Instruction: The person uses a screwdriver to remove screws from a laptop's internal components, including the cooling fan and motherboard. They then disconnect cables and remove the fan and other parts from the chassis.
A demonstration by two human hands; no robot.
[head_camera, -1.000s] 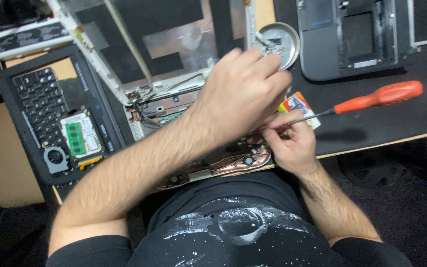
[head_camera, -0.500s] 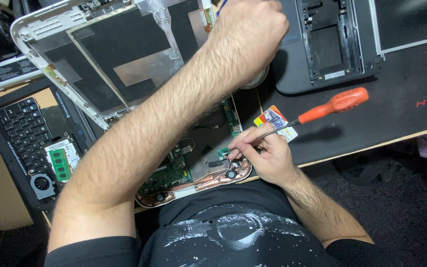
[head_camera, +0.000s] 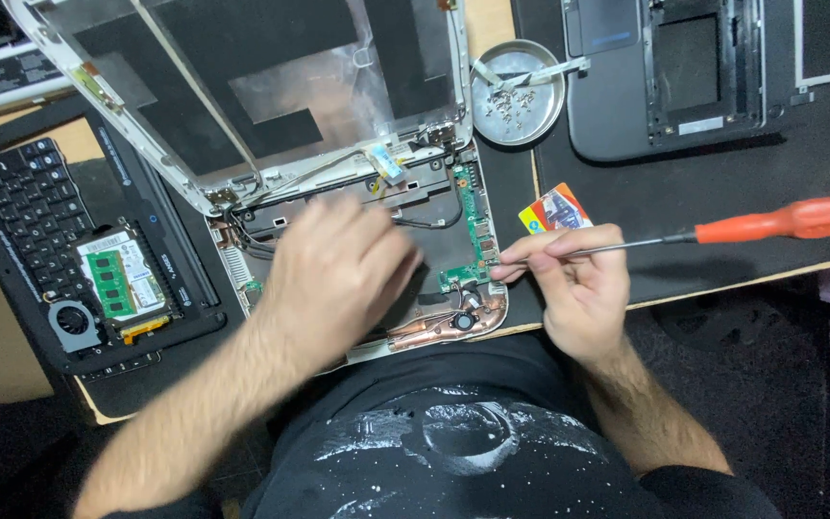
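The opened laptop base (head_camera: pixel 357 250) lies at the near table edge, lid shell tilted back, green circuit board (head_camera: pixel 473 226) and copper heat pipe (head_camera: pixel 444 327) exposed. Loose screws already sit in the round metal dish (head_camera: pixel 519 91), and a keyboard (head_camera: pixel 26 216) lies aside (strip-down judged well advanced; board not yet lifted). The left hand (head_camera: pixel 338 274) rests spread over the base, grasping nothing visible. The right hand (head_camera: pixel 578 279) pinches the shaft of the orange-handled screwdriver (head_camera: pixel 780 219), tip at the board's edge.
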